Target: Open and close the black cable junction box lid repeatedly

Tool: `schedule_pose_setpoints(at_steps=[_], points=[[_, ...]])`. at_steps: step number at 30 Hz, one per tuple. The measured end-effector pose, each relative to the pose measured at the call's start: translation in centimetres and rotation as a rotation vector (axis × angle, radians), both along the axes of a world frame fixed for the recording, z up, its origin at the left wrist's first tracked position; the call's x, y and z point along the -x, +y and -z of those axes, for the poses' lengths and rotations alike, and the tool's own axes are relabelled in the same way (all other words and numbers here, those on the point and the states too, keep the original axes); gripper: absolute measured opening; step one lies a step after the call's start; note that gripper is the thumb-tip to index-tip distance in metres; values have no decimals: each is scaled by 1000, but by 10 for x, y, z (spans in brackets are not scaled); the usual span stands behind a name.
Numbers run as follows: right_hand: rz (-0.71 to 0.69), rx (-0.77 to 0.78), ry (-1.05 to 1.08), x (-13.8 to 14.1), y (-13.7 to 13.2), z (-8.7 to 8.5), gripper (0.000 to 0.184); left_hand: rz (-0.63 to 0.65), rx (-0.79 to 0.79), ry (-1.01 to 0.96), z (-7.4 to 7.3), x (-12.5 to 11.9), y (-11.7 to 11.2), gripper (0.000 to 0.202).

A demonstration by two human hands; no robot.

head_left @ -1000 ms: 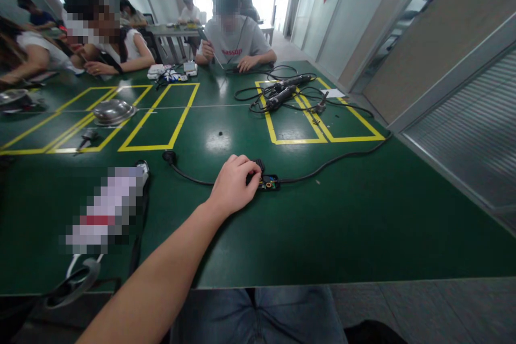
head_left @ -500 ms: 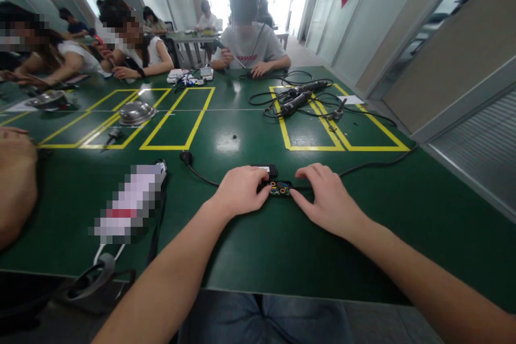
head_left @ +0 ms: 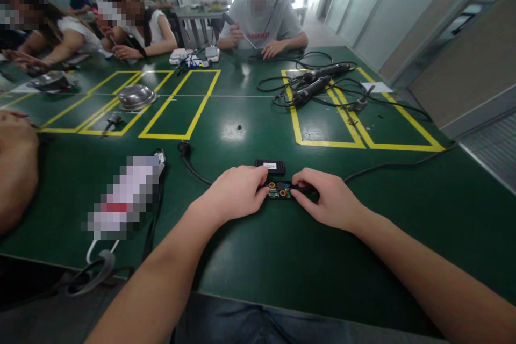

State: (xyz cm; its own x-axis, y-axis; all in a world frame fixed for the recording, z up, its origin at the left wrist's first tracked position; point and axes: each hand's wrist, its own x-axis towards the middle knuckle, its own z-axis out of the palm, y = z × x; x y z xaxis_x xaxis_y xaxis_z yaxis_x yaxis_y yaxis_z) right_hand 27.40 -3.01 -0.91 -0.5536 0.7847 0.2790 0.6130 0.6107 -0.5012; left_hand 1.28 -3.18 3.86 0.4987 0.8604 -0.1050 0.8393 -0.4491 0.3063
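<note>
A small opened black adapter with a circuit board and copper coils showing lies on the green table, a black cable running out of each end. My left hand grips its left end with curled fingers. My right hand pinches its right end. The loose black cover with a white label lies just behind them.
A pixelated white object lies at left with a black cable plug beside it. Black electric screwdrivers and tangled cords sit in yellow-taped boxes at right. A metal bowl is at left. Other people sit along the far side.
My right hand came into view and closed on the adapter's right end. The cover now lies uncovered behind the adapter. The view shifted.
</note>
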Motion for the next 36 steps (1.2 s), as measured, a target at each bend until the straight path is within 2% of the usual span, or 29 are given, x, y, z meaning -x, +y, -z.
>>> schedule_pose_setpoints(at_steps=[7,16,27,36], points=[[-26,5,96,-6,-4,3,9,-1,62,-108,0,1,3,18],[-31,-54,132,-5,-10,-4,11,17,89,-326,-10,11,1,18],[-57,-29,100,-12,-9,-2,9,47,165,-240,-9,10,3,18],[-137,-155,151,-14,-6,2,10,104,162,-176,-11,10,5,14]])
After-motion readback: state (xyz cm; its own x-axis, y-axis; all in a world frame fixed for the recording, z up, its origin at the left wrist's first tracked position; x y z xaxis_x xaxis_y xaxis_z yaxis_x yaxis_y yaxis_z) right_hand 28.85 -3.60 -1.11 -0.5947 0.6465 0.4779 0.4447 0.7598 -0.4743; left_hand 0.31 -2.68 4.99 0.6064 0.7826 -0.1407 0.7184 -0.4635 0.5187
